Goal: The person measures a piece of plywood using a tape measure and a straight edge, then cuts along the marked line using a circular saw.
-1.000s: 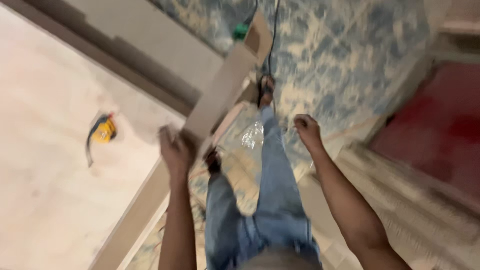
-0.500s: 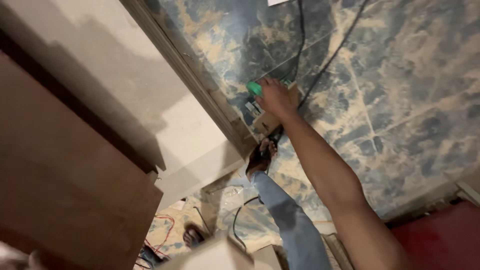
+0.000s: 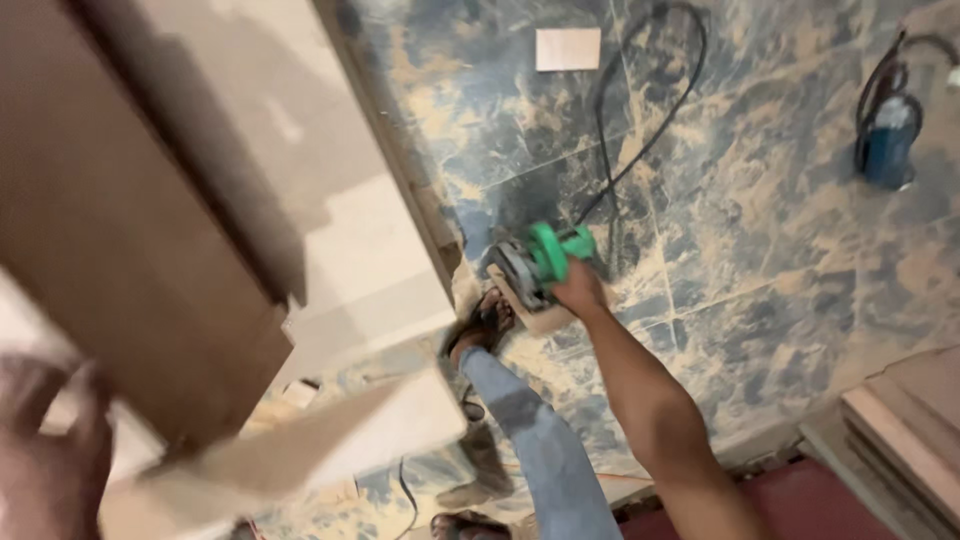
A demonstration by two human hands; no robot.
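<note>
My right hand reaches down to the floor and closes on the rear of a green circular saw, which rests on a small wood offcut beside my sandalled foot. The saw's black cable loops away across the blue and tan tiles. At the lower left my left hand is blurred; it grips the end of a pale board that juts out to the right above my leg in jeans.
Large brown and cream panels fill the left side. A blue power tool with its cord lies at the upper right. A small pale offcut sits on the far tiles. Stacked boards stand at the lower right.
The view has swung and closed in on the floor. My right hand stays at the green saw. My left hand with the pale board has come into view at lower left.
</note>
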